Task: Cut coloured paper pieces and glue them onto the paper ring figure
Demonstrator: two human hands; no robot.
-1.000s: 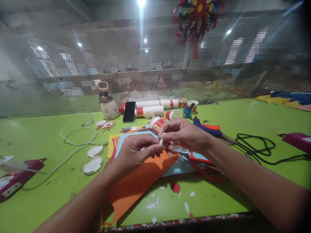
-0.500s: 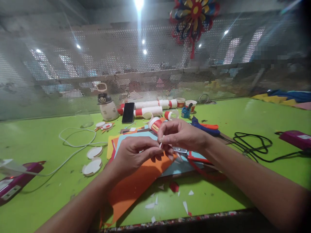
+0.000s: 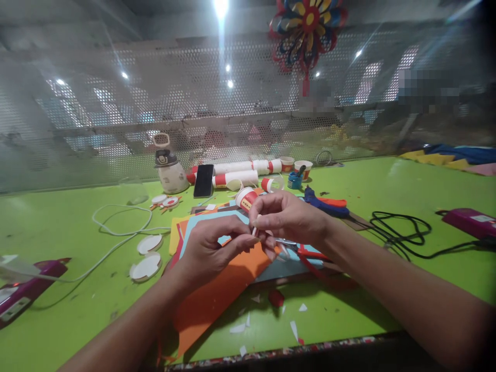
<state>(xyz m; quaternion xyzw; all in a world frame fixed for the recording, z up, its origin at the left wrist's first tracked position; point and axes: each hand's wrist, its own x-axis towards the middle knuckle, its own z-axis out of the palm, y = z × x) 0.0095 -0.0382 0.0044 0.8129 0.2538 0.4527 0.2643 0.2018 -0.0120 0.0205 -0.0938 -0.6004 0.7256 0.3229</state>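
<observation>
Both hands meet over the coloured paper sheets, pinching a small white strip that looks like paper. My left hand grips its lower end between thumb and forefinger. From the other side my right hand pinches the upper end, its lower fingers partly hidden. Below the hands lies an orange sheet, with light blue paper beside it. Red-handled scissors rest under my right wrist, partly covered. Just behind the fingers is a red and white paper cup.
Paper scraps are scattered near the front edge. White discs lie left. Behind stand a phone, a bottle, white tubes and a blue bottle. A blue glue gun, black cable and power strips lie around.
The left forefinger and thumb have parted slightly, showing blue paper between them. Both hands otherwise keep their pinch on the white strip; the view has shifted very little.
</observation>
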